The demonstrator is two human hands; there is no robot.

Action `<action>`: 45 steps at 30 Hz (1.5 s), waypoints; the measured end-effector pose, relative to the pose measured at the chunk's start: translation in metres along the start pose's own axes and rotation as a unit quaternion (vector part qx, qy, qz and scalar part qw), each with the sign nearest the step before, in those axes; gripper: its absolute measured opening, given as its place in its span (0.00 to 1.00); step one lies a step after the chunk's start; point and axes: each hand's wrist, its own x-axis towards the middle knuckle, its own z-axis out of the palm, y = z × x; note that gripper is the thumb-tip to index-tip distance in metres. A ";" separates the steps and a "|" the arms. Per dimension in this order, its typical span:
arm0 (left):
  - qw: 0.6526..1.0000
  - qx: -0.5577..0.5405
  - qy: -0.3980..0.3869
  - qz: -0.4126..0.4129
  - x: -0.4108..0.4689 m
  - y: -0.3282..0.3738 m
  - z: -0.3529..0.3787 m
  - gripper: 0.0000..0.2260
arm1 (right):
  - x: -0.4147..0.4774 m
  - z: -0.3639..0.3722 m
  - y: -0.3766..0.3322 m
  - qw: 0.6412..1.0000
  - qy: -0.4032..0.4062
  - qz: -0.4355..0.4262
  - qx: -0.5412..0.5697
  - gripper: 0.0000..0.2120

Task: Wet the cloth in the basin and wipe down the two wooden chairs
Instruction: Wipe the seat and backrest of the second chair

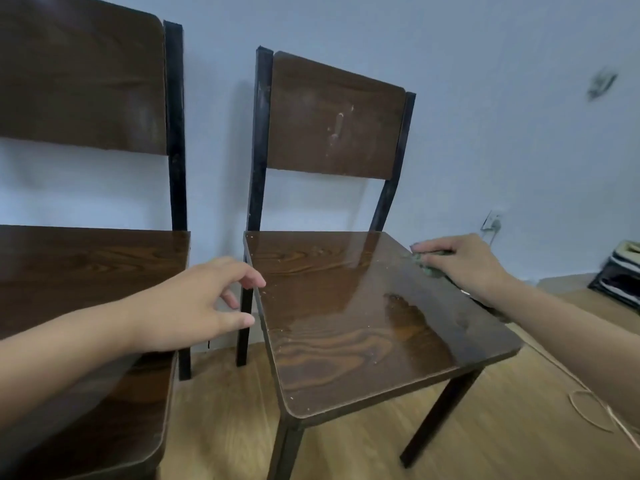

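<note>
Two dark wooden chairs with black metal frames stand against a pale wall. The right chair (pixel 346 334) has a glossy seat with wet streaks and pale specks. My right hand (pixel 464 263) presses a greenish cloth (pixel 426 263) flat on the seat's far right edge; most of the cloth is hidden under my palm. My left hand (pixel 197 303) hovers with fingers spread between the two chairs, close to the right seat's left edge, holding nothing. The left chair (pixel 69 271) lies partly under my left forearm. No basin is in view.
The floor is light wood laminate (pixel 221 427). A wall socket with a plug (pixel 491 223) sits low on the wall at right, and a thin cord (pixel 588 414) loops over the floor. A dark stack of items (pixel 620 275) rests at the far right.
</note>
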 end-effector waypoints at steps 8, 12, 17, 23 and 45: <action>0.999 0.038 0.006 -0.004 0.002 0.001 0.003 0.19 | 0.075 0.070 0.024 0.999 0.028 0.037 0.022 0.08; 0.999 0.041 -0.006 0.002 -0.001 0.001 0.002 0.21 | 0.016 0.074 -0.010 0.995 -0.083 -0.056 0.010 0.11; 1.000 0.025 -0.009 0.006 -0.007 0.004 0.007 0.20 | -0.108 0.056 -0.039 0.971 -0.181 -0.150 0.035 0.14; 0.999 0.028 -0.029 0.009 -0.017 0.012 0.016 0.20 | -0.198 0.036 -0.064 0.941 -0.283 -0.153 0.100 0.16; 0.999 0.022 -0.035 -0.011 0.000 -0.017 -0.012 0.19 | 0.075 0.226 -0.143 0.989 -0.066 -0.136 -0.012 0.13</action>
